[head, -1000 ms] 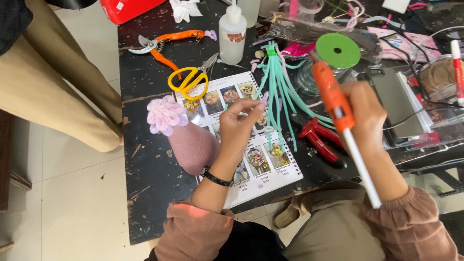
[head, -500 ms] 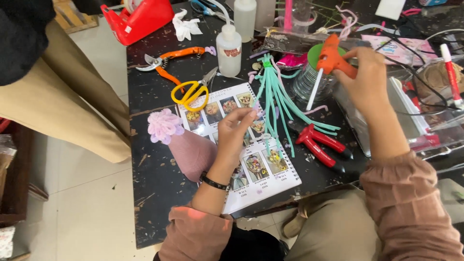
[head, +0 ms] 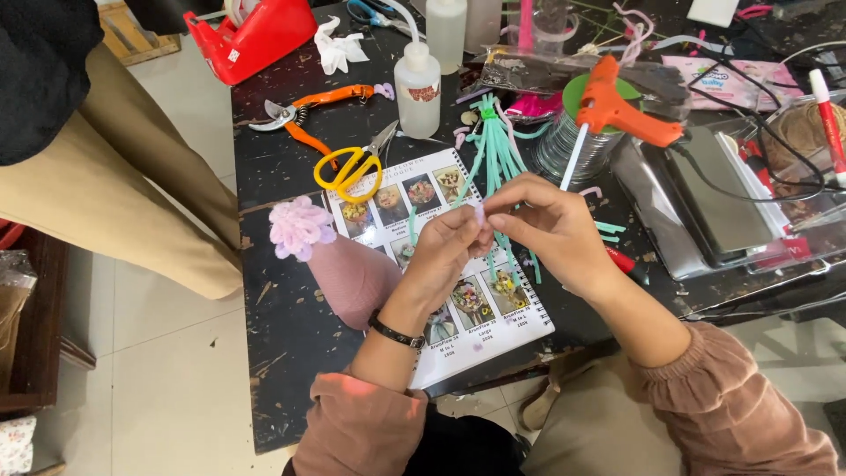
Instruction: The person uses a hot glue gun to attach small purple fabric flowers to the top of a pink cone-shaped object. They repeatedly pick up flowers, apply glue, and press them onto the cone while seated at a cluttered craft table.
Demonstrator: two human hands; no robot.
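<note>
Fingertips of the left hand (head: 449, 251) and right hand (head: 542, 225) pinch shut on a tiny pale piece (head: 480, 214), mostly hidden, orientation indiscernible, above the table (head: 282, 167).

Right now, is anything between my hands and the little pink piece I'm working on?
Nothing visible. Both hands, left and right, already pinch the pink piece at their fingertips, above the booklet.

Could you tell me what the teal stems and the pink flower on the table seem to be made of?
The teal stems look like fuzzy chenille wire: thin, matte, bent at the ends. The pink flower seems the same fuzzy material, looped into soft petals, though the weave is too small to confirm.
</note>
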